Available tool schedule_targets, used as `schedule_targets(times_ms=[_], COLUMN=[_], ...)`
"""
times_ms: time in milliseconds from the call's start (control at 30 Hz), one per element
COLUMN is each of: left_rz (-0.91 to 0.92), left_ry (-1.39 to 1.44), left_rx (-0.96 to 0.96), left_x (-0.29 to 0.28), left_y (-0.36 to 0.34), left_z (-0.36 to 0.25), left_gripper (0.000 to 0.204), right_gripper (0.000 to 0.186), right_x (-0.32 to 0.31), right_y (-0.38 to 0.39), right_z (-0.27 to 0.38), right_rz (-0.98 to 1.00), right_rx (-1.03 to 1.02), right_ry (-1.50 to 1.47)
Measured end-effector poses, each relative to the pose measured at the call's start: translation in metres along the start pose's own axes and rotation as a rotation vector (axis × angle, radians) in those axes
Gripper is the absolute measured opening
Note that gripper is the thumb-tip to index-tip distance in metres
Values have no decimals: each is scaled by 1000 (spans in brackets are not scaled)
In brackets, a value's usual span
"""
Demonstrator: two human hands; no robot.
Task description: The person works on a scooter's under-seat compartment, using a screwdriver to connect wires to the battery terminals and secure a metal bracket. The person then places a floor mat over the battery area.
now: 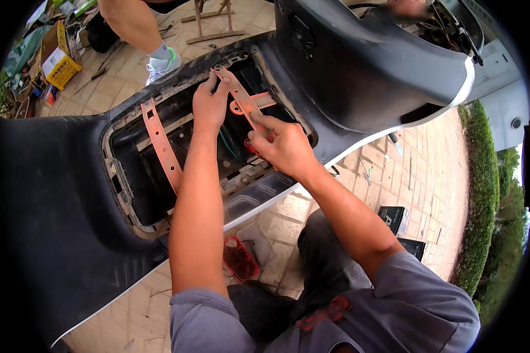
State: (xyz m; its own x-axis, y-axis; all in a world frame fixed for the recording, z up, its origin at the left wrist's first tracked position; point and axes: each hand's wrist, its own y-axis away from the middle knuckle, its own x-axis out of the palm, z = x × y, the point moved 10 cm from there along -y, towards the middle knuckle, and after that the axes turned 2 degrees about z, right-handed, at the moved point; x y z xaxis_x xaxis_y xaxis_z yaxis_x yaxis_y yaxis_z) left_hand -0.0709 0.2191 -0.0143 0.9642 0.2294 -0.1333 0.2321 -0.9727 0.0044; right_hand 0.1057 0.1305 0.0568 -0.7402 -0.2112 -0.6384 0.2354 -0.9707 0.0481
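Note:
An orange perforated metal bracket (pixel 239 91) lies across the right part of the open compartment (pixel 109 157) in a black scooter body. Its far end is pinched by the fingers of my left hand (pixel 208 110). My right hand (pixel 288 148) closes round the nearer part of the same bracket; its fingertips partly hide that end. A short orange crosspiece (pixel 264 100) meets the bracket from the right. Left of my left forearm, a second orange perforated strap (pixel 161 141) spans the compartment, its near end partly behind the forearm. Green wire and a red part show between my hands.
Below the scooter lies a red open box (pixel 239 262) beside a clear lid (pixel 258 242). Two black battery-like blocks (pixel 391 219) stand on the paving at right. Another person's shoe (pixel 162 66) and a wooden stool (pixel 212 36) are beyond; a yellow carton (pixel 63 69) sits among clutter.

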Motion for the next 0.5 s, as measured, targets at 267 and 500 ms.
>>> schedule_targets(times_ms=[267, 500], left_rz=[-103, -112], left_ry=[-128, -189], left_rx=[104, 146], left_x=[-5, -2], left_y=[-1, 0], left_z=[0, -4], left_gripper=[47, 46], right_gripper=[42, 37], right_x=[7, 0], right_y=[7, 5], right_z=[24, 12], right_rz=[-109, -119], right_rx=[-227, -167], right_ry=[379, 150])
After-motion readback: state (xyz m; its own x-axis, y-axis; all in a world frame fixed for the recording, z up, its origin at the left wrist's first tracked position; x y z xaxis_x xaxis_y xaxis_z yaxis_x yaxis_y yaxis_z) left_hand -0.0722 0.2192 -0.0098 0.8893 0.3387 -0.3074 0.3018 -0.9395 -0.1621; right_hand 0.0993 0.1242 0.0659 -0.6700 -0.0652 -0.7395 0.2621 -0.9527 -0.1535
